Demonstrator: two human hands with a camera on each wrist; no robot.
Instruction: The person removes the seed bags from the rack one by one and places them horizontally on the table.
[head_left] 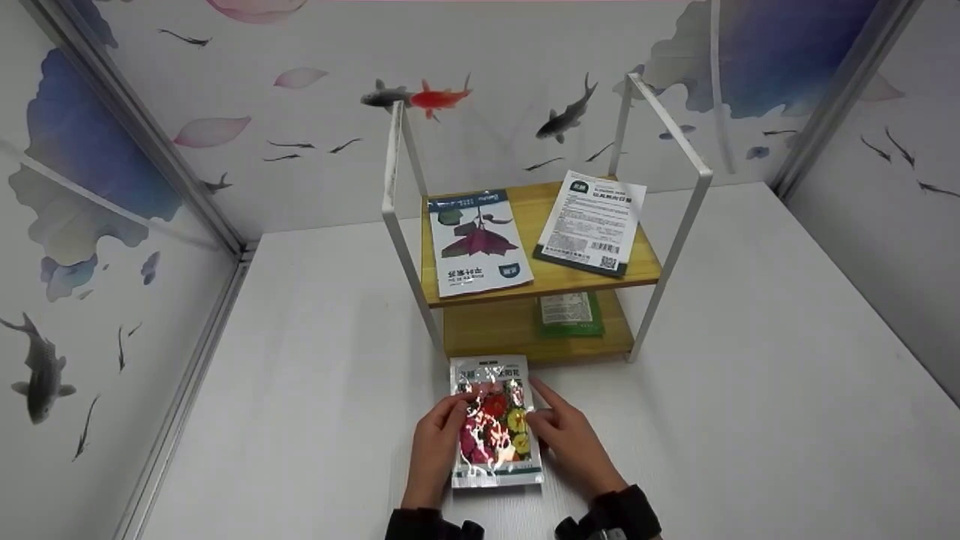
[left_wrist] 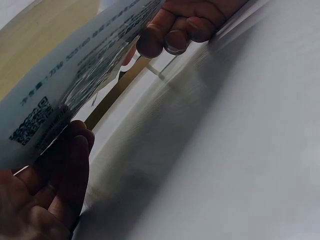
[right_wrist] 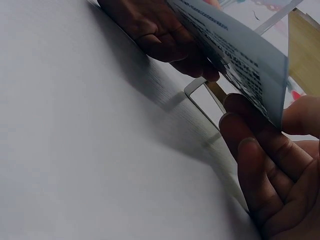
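Observation:
A shiny seed packet (head_left: 495,431) with red, pink and yellow flowers on its front is held above the white table, before the small shelf. Its left edge is pinched by my left hand (head_left: 436,446), thumb on the front. On the opposite edge, my right hand (head_left: 574,442) grips with the thumb in front and fingers behind. The left wrist view shows the packet's printed back (left_wrist: 75,65) with a QR code, my left fingers (left_wrist: 75,150) curled at its edge. In the right wrist view, the right fingers (right_wrist: 255,150) lie behind the packet (right_wrist: 250,65).
A two-tier wooden shelf (head_left: 540,217) with white metal frames stands at the back. Its top board bears a packet with a purple leaf (head_left: 480,244) and a text-side-up packet (head_left: 592,221). On the lower board lies a green packet (head_left: 570,315). Printed walls surround the table.

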